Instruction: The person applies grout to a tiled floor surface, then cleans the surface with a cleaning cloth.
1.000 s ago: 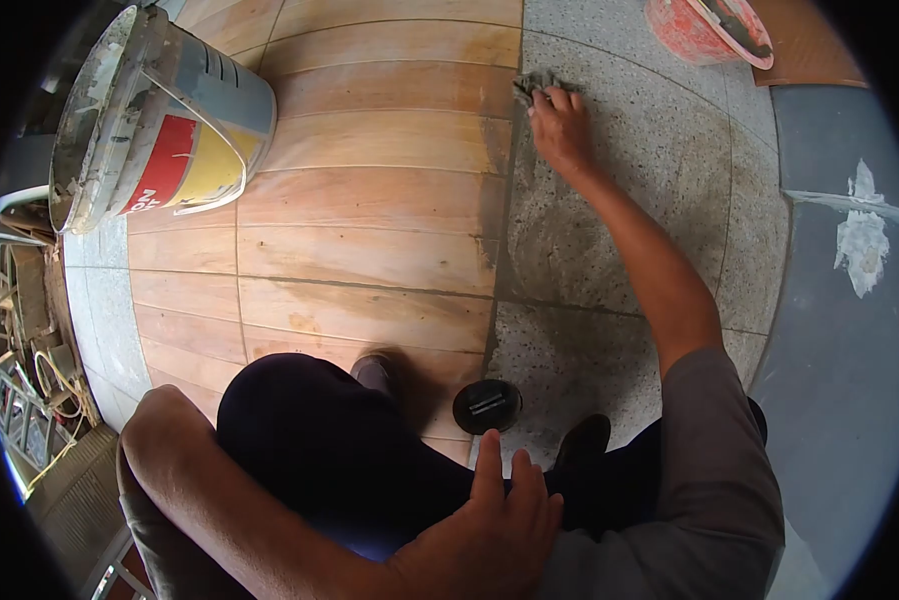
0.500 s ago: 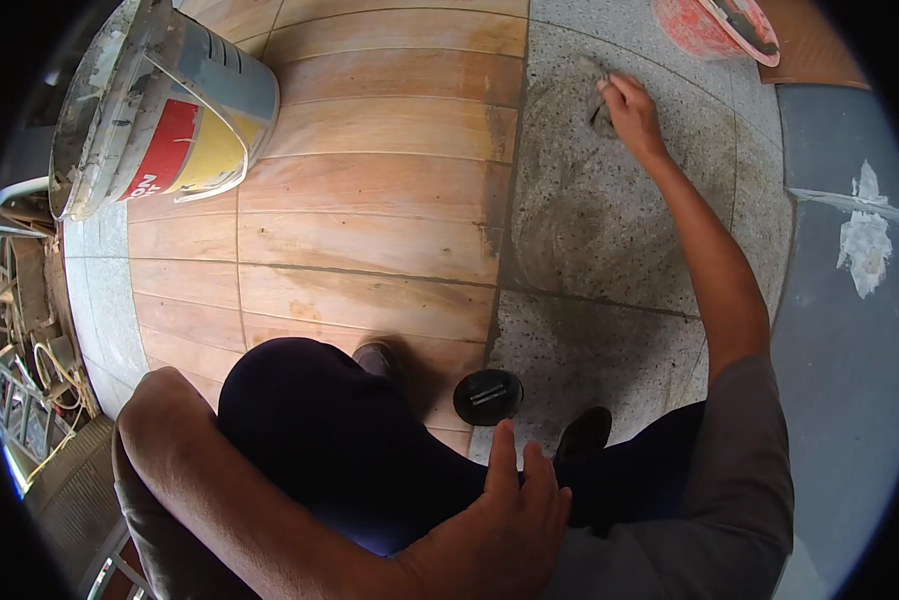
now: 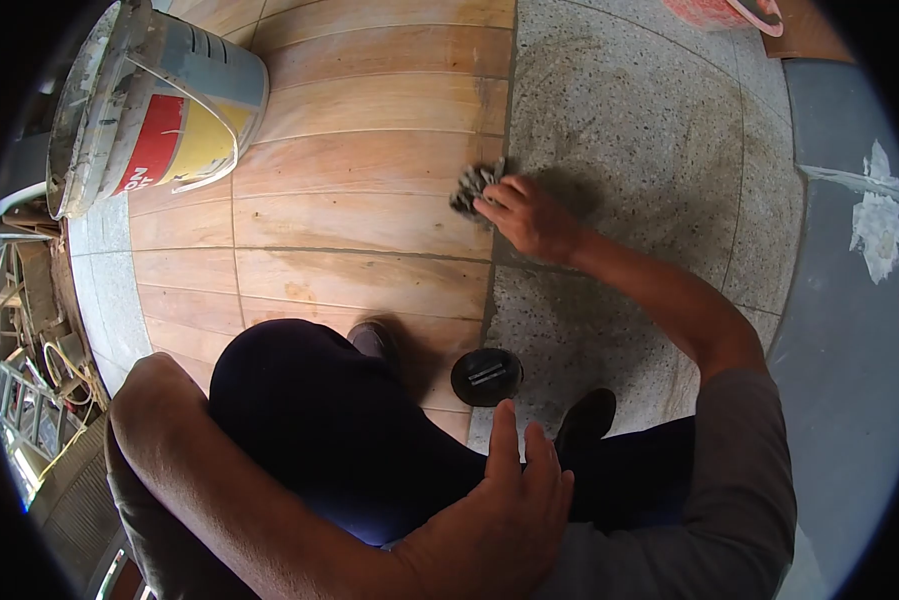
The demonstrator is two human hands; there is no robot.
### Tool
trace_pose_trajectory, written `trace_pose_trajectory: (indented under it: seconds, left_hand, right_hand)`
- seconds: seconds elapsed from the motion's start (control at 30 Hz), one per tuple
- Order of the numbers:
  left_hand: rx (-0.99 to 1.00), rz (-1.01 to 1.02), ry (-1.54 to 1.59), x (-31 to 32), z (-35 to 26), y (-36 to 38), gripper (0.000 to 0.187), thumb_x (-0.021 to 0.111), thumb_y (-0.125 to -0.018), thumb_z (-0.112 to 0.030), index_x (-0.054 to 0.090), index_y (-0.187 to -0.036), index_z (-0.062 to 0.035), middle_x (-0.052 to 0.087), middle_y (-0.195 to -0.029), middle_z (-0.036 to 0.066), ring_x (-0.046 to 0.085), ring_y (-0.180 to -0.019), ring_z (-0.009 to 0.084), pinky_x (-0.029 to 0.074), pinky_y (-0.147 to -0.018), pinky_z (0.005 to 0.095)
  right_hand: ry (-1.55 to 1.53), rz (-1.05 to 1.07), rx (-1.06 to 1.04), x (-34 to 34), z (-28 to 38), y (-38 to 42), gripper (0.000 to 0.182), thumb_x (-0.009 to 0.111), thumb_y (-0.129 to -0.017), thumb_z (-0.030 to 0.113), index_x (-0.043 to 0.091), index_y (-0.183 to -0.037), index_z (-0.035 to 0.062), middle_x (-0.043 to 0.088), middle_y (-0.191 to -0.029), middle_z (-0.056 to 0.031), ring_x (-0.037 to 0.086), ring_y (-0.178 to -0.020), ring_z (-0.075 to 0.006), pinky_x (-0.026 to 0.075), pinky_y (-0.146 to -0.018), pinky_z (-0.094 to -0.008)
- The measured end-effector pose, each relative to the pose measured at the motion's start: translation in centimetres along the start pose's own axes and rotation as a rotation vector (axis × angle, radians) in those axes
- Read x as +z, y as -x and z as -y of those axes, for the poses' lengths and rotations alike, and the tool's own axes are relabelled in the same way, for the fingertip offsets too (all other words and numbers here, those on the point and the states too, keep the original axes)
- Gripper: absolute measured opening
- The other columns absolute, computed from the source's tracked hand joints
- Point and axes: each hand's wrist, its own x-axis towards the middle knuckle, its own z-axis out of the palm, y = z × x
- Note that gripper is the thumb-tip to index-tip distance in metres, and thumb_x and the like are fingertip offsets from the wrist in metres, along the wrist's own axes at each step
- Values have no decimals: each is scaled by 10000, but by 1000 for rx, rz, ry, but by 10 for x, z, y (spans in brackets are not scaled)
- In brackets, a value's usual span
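My right hand [image 3: 532, 216] grips a crumpled grey rag [image 3: 477, 190], its fingers closed around one side of the cloth. The rag lies on the edge of the wood-look tiles [image 3: 369, 190], beside the seam with the speckled grey tile [image 3: 629, 140]. Dark smears mark the speckled surface. My left hand [image 3: 504, 510] rests near my lap with its fingers stretched out and nothing in them. Just beyond its fingertips, a round black object [image 3: 487, 377] with two pale bars on top sits on the floor between my feet.
A large paint bucket [image 3: 164, 120] with a white handle stands at the upper left. At the top right is a red basin [image 3: 714, 12], partly cut off. A grey slab [image 3: 844, 350] with white patches runs along the right. Assorted clutter [image 3: 44, 330] lies at the far left.
My right hand has moved the rag from the upper speckled tile down and left to the wood-look tiles' edge. My left hand stays in nearly the same place.
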Motion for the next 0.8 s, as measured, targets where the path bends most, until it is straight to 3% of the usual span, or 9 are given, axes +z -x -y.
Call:
trace_pose_trajectory:
  seconds: [0.07,0.17,0.3,0.37,0.43,0.5,0.57,0.7,0.8]
  left_hand:
    - [84,-105,3,22,-1,-10,497,475,-996,-356,650,-1314,-17,676,-1211,234,636,-1186,376,531,-952,612]
    - [121,-64,-17,18,-5,-10,496,490,-993,-341,630,-1339,-14,676,-1211,238,634,-1192,376,511,-986,614]
    - [-67,-4,-74,17,-29,-14,436,545,-939,-287,665,-1245,0,666,-1201,191,553,-1256,357,391,-1097,599]
    - [-73,47,-107,5,-29,-18,432,546,-935,-283,669,-1236,2,671,-1181,186,559,-1246,355,394,-1095,599]
    - [-99,30,-161,11,-36,-24,417,552,-927,-275,683,-1213,0,675,-1161,179,565,-1232,354,398,-1092,596]
    - [-104,18,-110,10,-40,-30,394,560,-917,-262,701,-1181,-6,675,-1139,172,571,-1219,351,401,-1089,596]
    - [-96,13,-11,0,-44,-35,372,573,-904,-253,717,-1148,-12,671,-1120,164,574,-1206,347,404,-1081,599]
    - [-109,-65,-142,11,-56,-47,366,617,-865,-280,742,-1092,-22,651,-1108,145,576,-1180,345,411,-1051,606]
    - [-79,72,-232,2,-57,-59,397,648,-834,-311,745,-1088,-21,638,-1113,138,571,-1168,343,408,-1037,604]
  right_hand:
    - [-173,125,-66,-11,5,35,253,672,-912,87,703,-1150,9,634,-1134,-105,566,-1071,-275,510,-934,-387]
    - [-438,227,279,-55,-28,52,189,621,-926,60,710,-1079,-7,645,-1009,-114,599,-986,-257,513,-890,-399]
    - [-212,-137,486,-85,-121,-1,192,633,-980,136,698,-1056,-28,643,-945,-122,624,-843,-234,523,-797,-396]
    - [-32,-453,220,-50,-178,-35,186,660,-958,151,707,-1066,7,627,-925,-101,617,-843,-245,528,-787,-413]
    - [18,-470,117,0,-216,-66,252,659,-980,206,717,-1141,22,678,-1065,-114,629,-923,-285,524,-848,-405]
    - [220,-452,145,23,-159,-92,222,683,-943,191,726,-1114,56,665,-1079,-90,597,-966,-248,508,-885,-396]
    - [142,-215,133,33,-98,-92,187,683,-917,158,730,-1088,97,638,-1082,-67,562,-1008,-220,488,-919,-383]
    - [-6,-5,-105,38,-8,-18,180,641,-932,125,714,-1089,76,609,-1086,-57,547,-1035,-225,481,-954,-375]
    - [-206,123,-157,11,27,56,191,636,-932,108,723,-1093,52,629,-1137,-75,569,-1100,-243,472,-1010,-379]
